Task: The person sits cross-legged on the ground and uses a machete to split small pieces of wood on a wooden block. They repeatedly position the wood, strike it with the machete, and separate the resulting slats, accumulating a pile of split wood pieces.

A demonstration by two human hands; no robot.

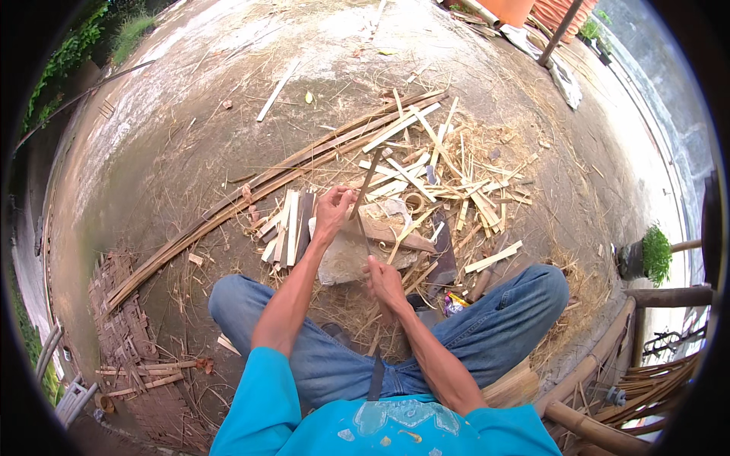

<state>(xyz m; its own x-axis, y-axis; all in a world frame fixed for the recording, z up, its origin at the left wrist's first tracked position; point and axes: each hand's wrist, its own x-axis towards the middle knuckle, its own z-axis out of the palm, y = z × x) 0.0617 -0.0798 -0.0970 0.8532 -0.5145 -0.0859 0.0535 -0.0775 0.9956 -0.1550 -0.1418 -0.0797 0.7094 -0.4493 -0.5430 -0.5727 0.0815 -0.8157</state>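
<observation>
On the ground [182,163], scrap and shavings all round, person seated with 2 legs [502,319] bent, knees out. Long strips [304,158] run diagonally from upper middle to lower left. Short strips [484,209], mostly pale, lie in a loose heap past the hands, to the right. Pale stone [342,262] sits between the knees, wood block [395,235] across its top. Stacked slats [287,228] just left of the stone. Left hand [333,209] up over the stone's far left side, fingertips pinching a dark strip [366,182] that slants up and away. Right hand [385,283] nearer the body, curled round a thin piece [363,235] pointing up at the left hand; can't tell if blade or strip, or if the 2 join. Wrapper [455,302], shiny, by the right leg.
</observation>
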